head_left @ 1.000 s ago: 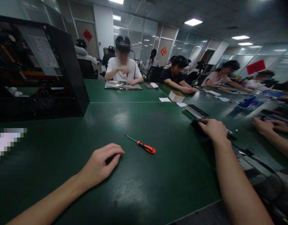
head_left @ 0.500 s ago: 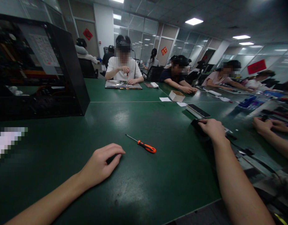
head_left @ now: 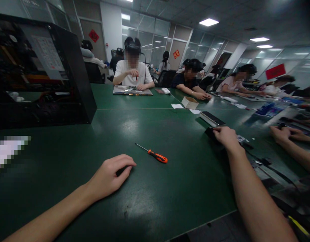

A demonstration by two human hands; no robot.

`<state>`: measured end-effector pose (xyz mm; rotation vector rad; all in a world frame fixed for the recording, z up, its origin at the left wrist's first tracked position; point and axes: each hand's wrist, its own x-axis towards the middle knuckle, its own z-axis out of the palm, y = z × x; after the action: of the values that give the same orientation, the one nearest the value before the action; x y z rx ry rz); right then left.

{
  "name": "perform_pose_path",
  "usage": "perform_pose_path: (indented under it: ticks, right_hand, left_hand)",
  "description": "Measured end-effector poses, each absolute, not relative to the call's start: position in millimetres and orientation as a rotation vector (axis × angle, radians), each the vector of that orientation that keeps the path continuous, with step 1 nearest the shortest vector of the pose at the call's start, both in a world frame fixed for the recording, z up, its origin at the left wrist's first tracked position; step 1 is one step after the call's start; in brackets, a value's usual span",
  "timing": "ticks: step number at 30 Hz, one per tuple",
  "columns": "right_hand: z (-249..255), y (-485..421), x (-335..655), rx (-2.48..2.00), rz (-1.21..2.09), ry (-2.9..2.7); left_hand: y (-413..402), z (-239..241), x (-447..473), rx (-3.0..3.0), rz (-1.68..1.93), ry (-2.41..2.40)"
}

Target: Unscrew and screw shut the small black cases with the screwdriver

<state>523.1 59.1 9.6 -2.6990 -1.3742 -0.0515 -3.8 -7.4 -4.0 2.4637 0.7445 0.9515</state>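
My left hand [head_left: 117, 173] rests on the green table [head_left: 167, 193], fingers together and curled towards the thumb. Nothing shows between them. Just beyond its fingertips lies a screwdriver [head_left: 155, 155] with an orange and black handle, its thin shaft pointing away to the left. Out to the right, my right hand [head_left: 227, 136] is closed on a flat black object [head_left: 209, 132] low over the table. My fingers hide most of it, so I cannot make out its kind. A phone-like dark slab on a white box [head_left: 212, 118] lies just beyond that hand.
An open black computer case [head_left: 86, 80] stands at the left, near a blurred flat item [head_left: 10, 151]. Ahead are an open cardboard box [head_left: 189, 103] and white papers [head_left: 177, 106]. Cables and parts [head_left: 266, 163] lie right, beside a co-worker's hands [head_left: 283, 134]. Another person [head_left: 133, 72] sits opposite.
My right hand has shifted very slightly left, still holding the black object. My left hand and the screwdriver stay in nearly the same place.
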Motion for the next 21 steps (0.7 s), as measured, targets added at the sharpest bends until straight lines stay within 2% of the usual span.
perform_pose_path:
  ticks: [7,14,21]
  right_hand:
    - [0.7,58.9,518.5,-2.632,-0.197,-1.358]
    - [16.8,42.9,518.6,-2.609,-0.312,-1.262]
    - [15.0,45.5,511.9,-2.596,-0.189,-1.424]
  left_hand:
    - [-9.7,-2.7,-2.4,2.449,0.942,0.726]
    - [-9.3,-0.8,-1.6,2.45,0.951,0.726]
    - [-9.5,-1.4,-2.3,2.457,0.924,0.729]
